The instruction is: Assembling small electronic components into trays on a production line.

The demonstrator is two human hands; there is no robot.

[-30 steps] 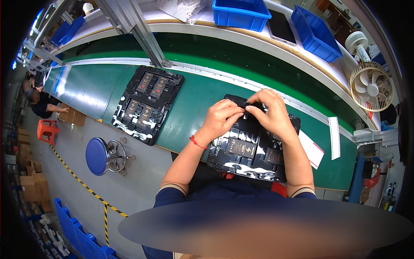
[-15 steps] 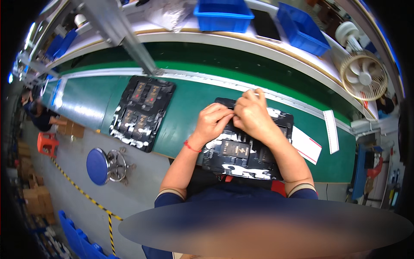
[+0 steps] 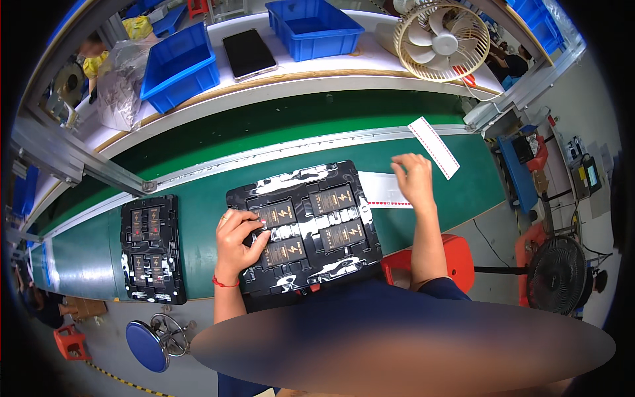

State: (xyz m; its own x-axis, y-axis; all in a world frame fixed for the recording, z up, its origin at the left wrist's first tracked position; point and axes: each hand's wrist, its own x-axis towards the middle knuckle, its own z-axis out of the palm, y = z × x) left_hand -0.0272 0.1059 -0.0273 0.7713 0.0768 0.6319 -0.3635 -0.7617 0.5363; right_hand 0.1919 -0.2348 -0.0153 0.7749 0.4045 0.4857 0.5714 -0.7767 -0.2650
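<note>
A black tray with white smears (image 3: 301,175) lies before me, holding several flat black batteries, such as the upper right battery (image 3: 333,198). My left hand (image 3: 238,241) rests on the tray's left side, thumb and fingertips apart, touching the edge of the upper left battery (image 3: 276,214). My right hand (image 3: 417,178) is raised to the right of the tray, fingers bent and pointing left, with nothing visible in them. Below its fingers lies a white sheet with a row of red marks (image 3: 387,188). Beyond it lies a narrow white strip edged with red marks (image 3: 434,147).
Another black tray (image 3: 173,225) of batteries, some with red dots, sits farther left on the green bench (image 3: 198,198). The shelf behind carries blue bins (image 3: 180,69), a phone (image 3: 249,54) and a fan (image 3: 443,43). A metal post (image 3: 106,171) rises at the left.
My hands were together over the tray; they have parted. The right moved off to the right, over the white sheet, while the left stays on the tray. The view has turned right.
</note>
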